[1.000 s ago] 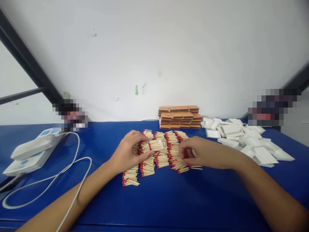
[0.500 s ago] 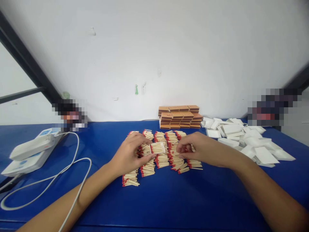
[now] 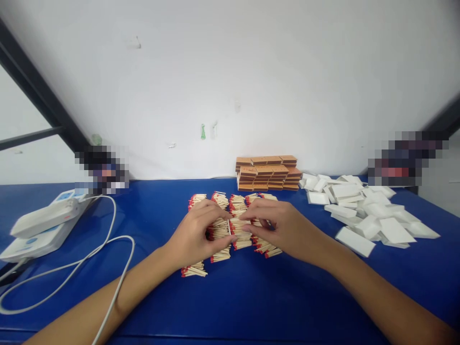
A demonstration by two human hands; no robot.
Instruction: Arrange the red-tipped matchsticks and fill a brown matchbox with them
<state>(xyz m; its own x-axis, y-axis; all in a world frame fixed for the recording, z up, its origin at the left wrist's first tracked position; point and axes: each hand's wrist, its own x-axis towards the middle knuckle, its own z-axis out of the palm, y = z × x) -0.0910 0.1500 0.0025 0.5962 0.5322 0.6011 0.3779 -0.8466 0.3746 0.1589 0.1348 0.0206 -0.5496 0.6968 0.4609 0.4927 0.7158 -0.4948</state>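
Observation:
My left hand (image 3: 201, 227) grips a small white matchbox tray (image 3: 229, 227) between thumb and fingertips. Only a thin white edge of the tray shows; the rest is behind the hand. Just to its right, my right hand (image 3: 275, 223) curls with thumb and fingers close together, its tips facing the tray. Whatever those fingertips may hold is too small to make out. Under both hands lie rows of red-headed matches (image 3: 241, 239), partly covered by the fingers.
Behind the matches, brown matchboxes (image 3: 266, 173) are stacked against the wall. White trays (image 3: 355, 241) lie heaped on the right of the blue table (image 3: 251, 302). At left are a white power strip (image 3: 43, 235) and a looped white cable (image 3: 132, 242), which crosses my left forearm.
My right hand has moved left, close to the tray. The tray in my left hand has turned from showing its matches to showing an edge. A white tray behind the right forearm is uncovered.

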